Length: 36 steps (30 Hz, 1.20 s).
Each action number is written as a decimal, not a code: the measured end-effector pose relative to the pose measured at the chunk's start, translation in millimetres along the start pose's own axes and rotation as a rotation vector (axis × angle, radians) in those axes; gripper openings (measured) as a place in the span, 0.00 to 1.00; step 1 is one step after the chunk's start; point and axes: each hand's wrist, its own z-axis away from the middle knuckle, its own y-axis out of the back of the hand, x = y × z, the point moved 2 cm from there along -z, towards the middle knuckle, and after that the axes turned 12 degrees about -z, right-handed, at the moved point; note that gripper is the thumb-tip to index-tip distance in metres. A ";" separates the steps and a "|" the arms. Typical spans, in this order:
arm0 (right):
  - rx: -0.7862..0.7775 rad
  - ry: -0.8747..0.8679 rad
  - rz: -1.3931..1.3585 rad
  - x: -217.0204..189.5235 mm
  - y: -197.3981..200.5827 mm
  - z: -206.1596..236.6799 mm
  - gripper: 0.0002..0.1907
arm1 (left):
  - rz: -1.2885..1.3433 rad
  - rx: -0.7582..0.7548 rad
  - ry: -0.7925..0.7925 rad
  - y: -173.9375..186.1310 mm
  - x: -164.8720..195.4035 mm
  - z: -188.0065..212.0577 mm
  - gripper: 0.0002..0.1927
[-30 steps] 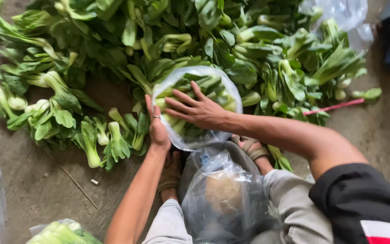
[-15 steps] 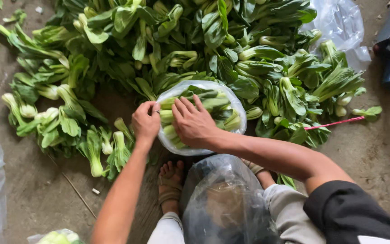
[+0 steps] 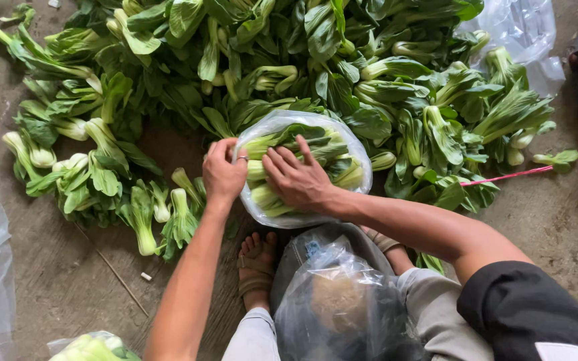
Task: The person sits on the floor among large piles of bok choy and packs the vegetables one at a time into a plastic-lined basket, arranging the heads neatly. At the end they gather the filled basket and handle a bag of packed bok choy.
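Your left hand [image 3: 223, 175] pinches the rim of the clear plastic bag [image 3: 352, 144] at its 9 o'clock edge, fingers closed on the film. Your right hand [image 3: 300, 179] lies spread, fingers open, on the bok choy [image 3: 316, 144] packed inside. The loose bok choy pile [image 3: 269, 53] lies from 9 to 3 o'clock around the bag on the concrete floor [image 3: 55, 281].
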 end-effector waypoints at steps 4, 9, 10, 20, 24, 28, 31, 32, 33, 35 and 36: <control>-0.002 0.021 -0.021 9.2 5.2 -2.2 0.23 | 0.000 -0.078 -0.083 3.0 14.9 -13.2 0.07; -0.100 -0.018 -0.156 29.0 -7.3 -5.2 0.27 | 0.109 0.142 -0.251 6.1 25.3 -4.5 0.10; -0.178 -0.069 -0.255 32.5 -12.6 -4.3 0.28 | 0.108 0.137 -0.256 5.4 24.4 0.6 0.12; -0.172 -0.069 -0.206 37.4 -12.9 -6.6 0.32 | 0.265 0.220 0.013 -0.2 7.5 44.7 0.19; -0.137 -0.068 -0.205 27.8 -0.8 -8.3 0.31 | 0.147 -0.303 0.304 -16.5 -22.2 117.4 0.21; -0.030 0.022 -0.293 13.6 27.8 -17.7 0.29 | 0.211 -0.341 0.267 -25.0 -29.5 150.2 0.18; 0.034 -0.123 -0.631 13.6 60.2 -17.4 0.18 | 0.146 -0.295 0.229 -27.0 -14.7 151.9 0.19; -0.021 -0.255 -0.750 16.5 68.3 -14.5 0.13 | 0.200 -0.246 0.206 -27.0 -6.2 150.9 0.18; -0.158 -0.457 -0.883 20.8 70.8 -11.9 0.11 | 0.255 -0.189 0.184 -27.0 2.2 148.0 0.16; -0.475 -0.645 -0.951 25.9 69.2 -8.1 0.09 | 0.278 -0.092 0.112 -26.2 19.0 140.6 0.07; -0.631 -0.623 -0.911 27.8 66.1 -7.9 0.09 | 0.359 -0.014 0.091 -25.9 27.6 136.1 0.05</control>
